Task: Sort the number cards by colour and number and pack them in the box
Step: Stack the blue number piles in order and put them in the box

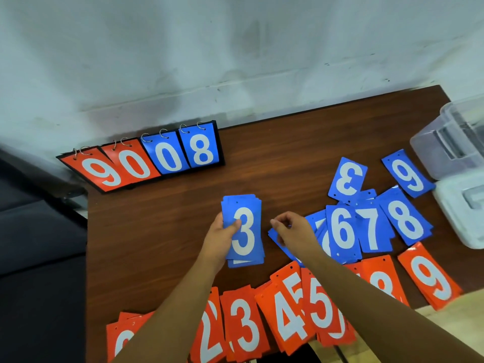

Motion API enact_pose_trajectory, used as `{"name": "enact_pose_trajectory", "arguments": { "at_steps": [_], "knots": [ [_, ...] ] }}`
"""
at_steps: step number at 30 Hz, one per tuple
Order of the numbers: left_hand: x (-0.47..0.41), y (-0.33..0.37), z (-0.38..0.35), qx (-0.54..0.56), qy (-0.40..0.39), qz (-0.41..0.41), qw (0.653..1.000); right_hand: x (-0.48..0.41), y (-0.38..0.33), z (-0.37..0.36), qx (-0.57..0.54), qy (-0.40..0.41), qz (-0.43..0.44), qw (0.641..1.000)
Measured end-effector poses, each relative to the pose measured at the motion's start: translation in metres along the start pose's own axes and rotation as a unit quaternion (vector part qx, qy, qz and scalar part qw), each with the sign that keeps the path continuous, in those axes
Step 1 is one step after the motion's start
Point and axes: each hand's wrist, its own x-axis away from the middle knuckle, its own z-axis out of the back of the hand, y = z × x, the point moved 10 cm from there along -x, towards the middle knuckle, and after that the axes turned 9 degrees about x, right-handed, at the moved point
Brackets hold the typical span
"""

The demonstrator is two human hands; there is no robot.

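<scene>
My left hand [222, 235] holds a small stack of blue cards [243, 231] with a white 3 on top, above the middle of the brown table [162, 218]. My right hand [293, 230] hovers just right of it, fingers curled over a blue card lying beneath; I cannot tell if it grips it. Blue cards 6 [343, 233], 7 [373, 229], 8 [406, 221], 9 [408, 176] and an upside-down 3 [348, 182] lie spread to the right. Orange piles 2 [209, 334], 3 [246, 326], 4 [288, 313], 5 [320, 305], 8 [381, 281] and 9 [429, 276] line the near edge.
A flip scoreboard [146, 158] showing 9, 0, 0, 8 stands at the table's far left against the white wall. A clear plastic box [453, 142] and its lid [463, 208] sit at the right edge. A dark seat lies left of the table.
</scene>
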Motion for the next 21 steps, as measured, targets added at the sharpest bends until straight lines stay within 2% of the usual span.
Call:
{"name": "enact_pose_trajectory", "arguments": {
  "at_steps": [6, 11, 14, 16, 18, 21],
  "knots": [
    [-0.008, 0.004, -0.002, 0.028, 0.033, 0.0, 0.999, -0.015, 0.031, 0.056, 0.097, 0.071, -0.012, 0.993],
    [-0.017, 0.006, -0.035, 0.023, 0.02, 0.0, 1.0, -0.07, 0.035, 0.132, 0.204, 0.158, -0.001, 0.966],
    [-0.024, 0.012, -0.068, 0.024, 0.002, -0.012, 1.0, -0.1, 0.046, 0.167, 0.238, 0.185, -0.04, 0.953],
    [-0.031, 0.013, -0.086, 0.024, -0.005, -0.01, 1.0, -0.115, 0.058, 0.181, 0.286, 0.181, -0.089, 0.937],
    [-0.037, 0.012, -0.098, 0.017, -0.006, -0.004, 1.0, -0.127, 0.074, 0.183, 0.296, 0.145, -0.132, 0.935],
    [-0.044, 0.008, -0.104, 0.012, 0.008, 0.001, 1.0, -0.137, 0.086, 0.177, 0.298, 0.109, -0.133, 0.939]
  ]
}}
